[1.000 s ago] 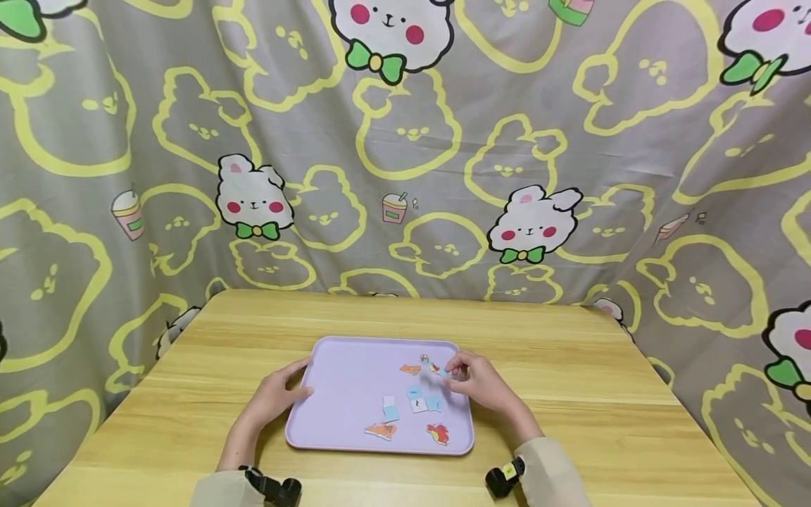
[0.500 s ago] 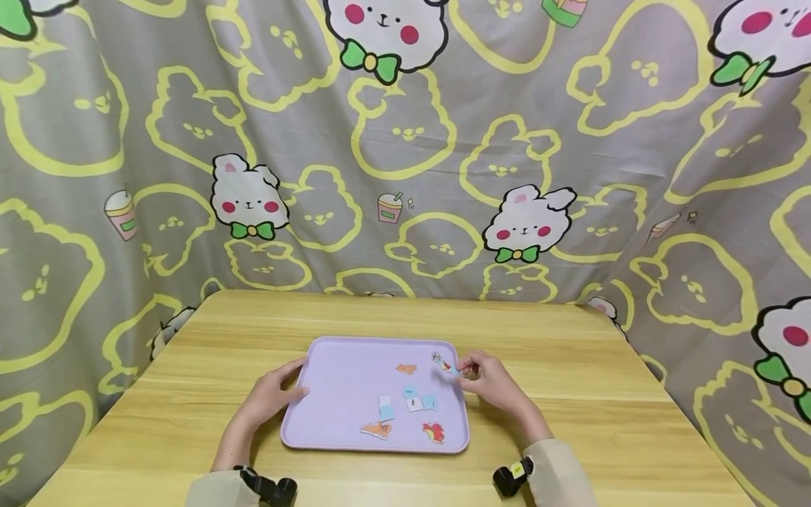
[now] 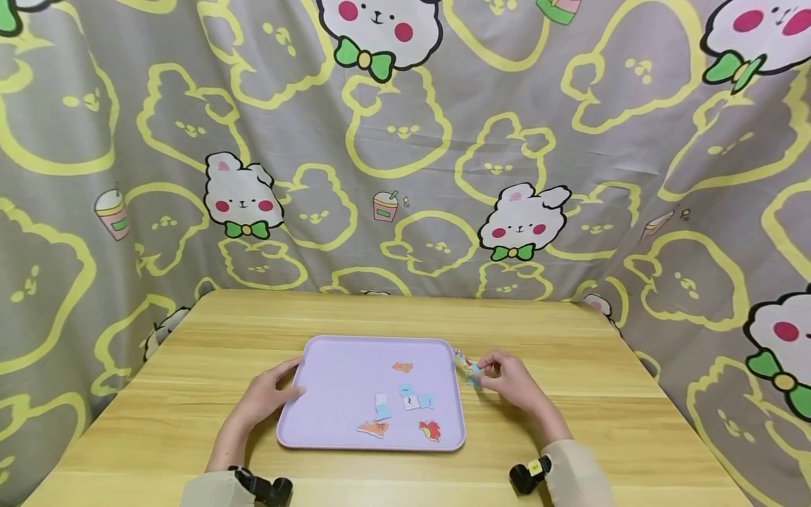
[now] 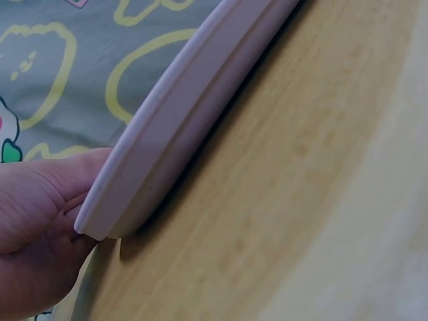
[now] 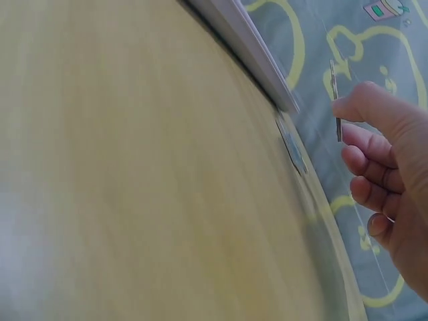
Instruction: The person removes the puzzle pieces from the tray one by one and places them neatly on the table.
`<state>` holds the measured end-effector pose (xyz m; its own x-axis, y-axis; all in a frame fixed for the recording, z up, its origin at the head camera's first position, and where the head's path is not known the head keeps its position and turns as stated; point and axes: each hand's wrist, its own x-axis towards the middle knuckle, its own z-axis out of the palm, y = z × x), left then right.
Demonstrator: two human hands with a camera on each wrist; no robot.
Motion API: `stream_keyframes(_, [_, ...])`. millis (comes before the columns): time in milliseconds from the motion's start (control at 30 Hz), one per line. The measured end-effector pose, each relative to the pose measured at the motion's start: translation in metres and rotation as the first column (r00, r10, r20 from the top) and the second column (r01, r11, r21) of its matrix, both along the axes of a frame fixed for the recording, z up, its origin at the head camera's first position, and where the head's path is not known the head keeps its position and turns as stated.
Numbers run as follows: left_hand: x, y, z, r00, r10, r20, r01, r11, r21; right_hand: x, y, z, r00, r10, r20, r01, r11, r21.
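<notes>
My left hand (image 3: 269, 391) grips the left rim of a lilac tray (image 3: 329, 447); in the left wrist view the thumb and fingers lie about the tray's edge (image 4: 154, 127). Past the tray's right rim, my right hand (image 3: 510, 380) pinches a thin, flat, colourful cutout piece (image 3: 465, 358) between thumb and finger. Edge-on in the right wrist view, the same cutout piece (image 5: 336, 100) is above the table. Under it a second flat piece (image 5: 291, 146) appears to lie on the table beside the tray. Its picture cannot be made out.
On the tray lie an orange piece (image 3: 402, 367), several light blue and white pieces (image 3: 412, 402), a larger orange piece (image 3: 374, 428) and a red piece (image 3: 429, 430). The wooden table (image 3: 241, 320) meets a patterned curtain (image 3: 418, 274) at the back.
My right hand has carried the cutout piece rightward from above the tray to beyond its right rim. The left hand stays on the left rim; the view has shifted slightly.
</notes>
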<state>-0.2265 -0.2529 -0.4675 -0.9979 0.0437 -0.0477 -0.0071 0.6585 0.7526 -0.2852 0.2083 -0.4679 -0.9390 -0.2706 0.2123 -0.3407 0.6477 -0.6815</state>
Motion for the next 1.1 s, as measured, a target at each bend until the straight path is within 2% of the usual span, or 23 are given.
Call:
stream_keyframes(567, [0.001,-0.006,0.003,1.000,-0.009,-0.006,0.009,1.000,-0.014,0.007,0.041,0.002,0.995,-0.084,0.061,0.082,0.996,0.040])
stream_keyframes(900, [0.001,-0.004,0.001,1.000,-0.017,0.001,0.017,1.000,0.008,0.009,0.046,0.000,0.993,-0.100,0.067,0.097,0.994,0.056])
stream_keyframes(1100, [0.000,-0.003,0.001,1.000,-0.012,0.007,0.012,1.000,0.012,0.008,0.045,0.001,0.989,-0.133,0.064,0.125,0.985,0.119])
